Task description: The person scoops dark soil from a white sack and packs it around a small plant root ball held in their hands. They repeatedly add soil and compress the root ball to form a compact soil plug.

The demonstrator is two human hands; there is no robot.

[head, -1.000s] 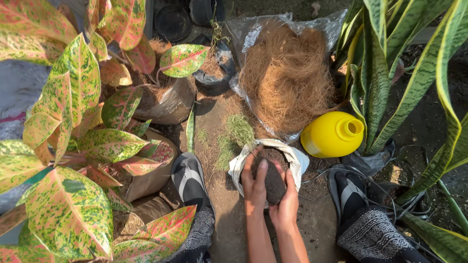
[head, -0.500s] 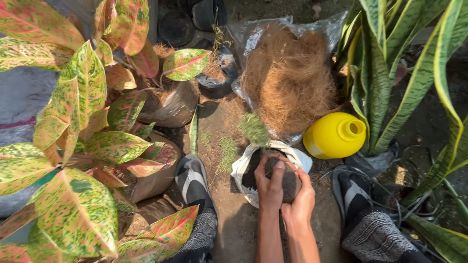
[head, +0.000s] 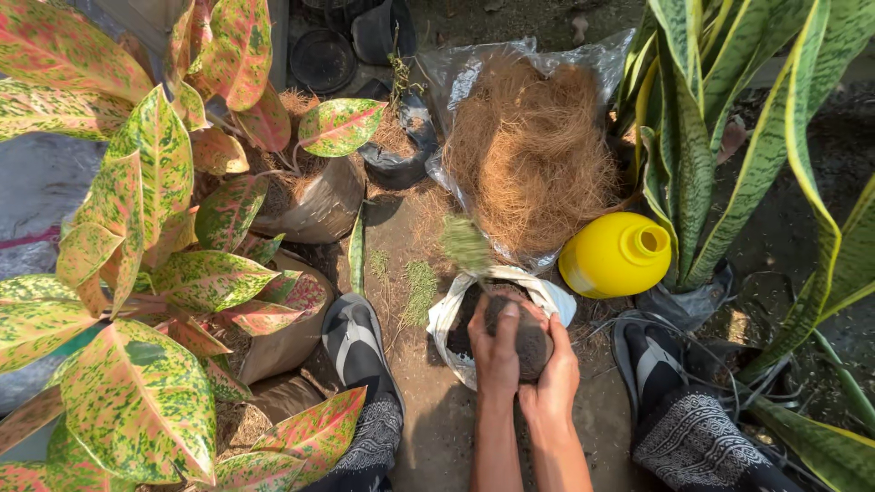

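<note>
Head view: both hands, left hand [head: 495, 351] and right hand [head: 556, 378], clench the dark soil ball [head: 529, 339] sitting inside the white bag [head: 456, 314], directly ahead of both wrists.

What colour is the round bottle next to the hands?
The bottle is bright yellow all over, neck too. The head view shows it, lying beside the white bag.

Our forearms are bare, no sleeves; we wear dark patterned trousers [head: 697, 442] and black sandals [head: 357, 342] with pale straps.
</note>
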